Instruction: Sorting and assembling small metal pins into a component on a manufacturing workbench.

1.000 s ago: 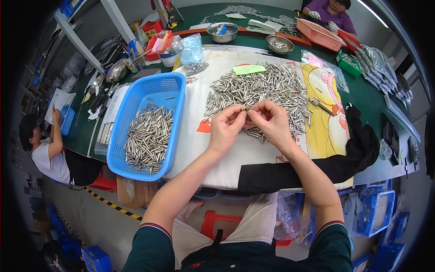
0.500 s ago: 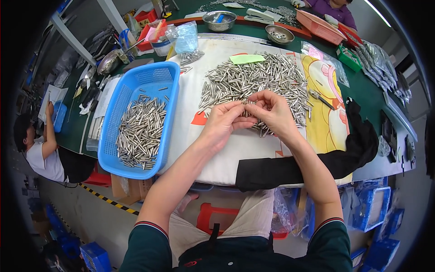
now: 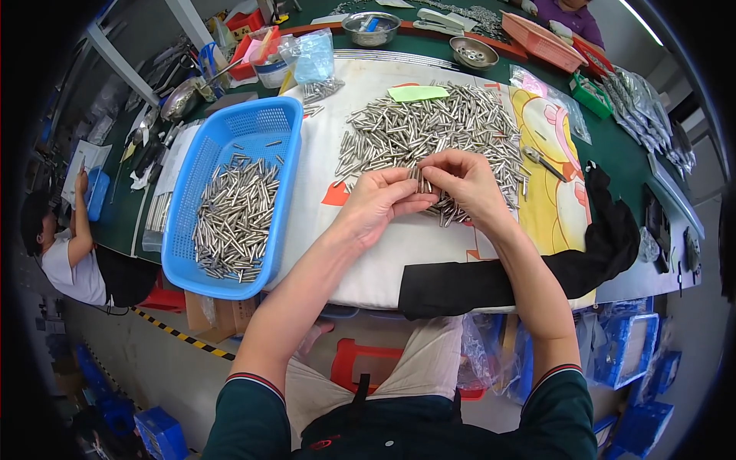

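Note:
Many small silvery metal pins [image 3: 452, 123], pointed at one end, lie heaped on a white cloth. At the heap's near edge my left hand [image 3: 383, 198] and my right hand [image 3: 464, 184] meet, fingertips closed. Between their thumbs and fingers a few metal pins [image 3: 423, 182] stand side by side; their lower parts are partly hidden by the fingers. Left of my forearms sits a blue plastic basket [image 3: 175, 222] with more pins spread over its bottom. A pale green paper slip [image 3: 418, 93] rests on top of the heap.
A black cloth sleeve [image 3: 452, 290] lies under my right forearm. Metal bowls [image 3: 372, 31] and a pink basket [image 3: 540, 42] stand at the back. A cutter-like tool [image 3: 544, 163] lies right of the heap. One person works at far left, another at back right.
My hands stay together at the heap's edge. The pins between my fingertips now show more plainly, as the fingers have shifted slightly.

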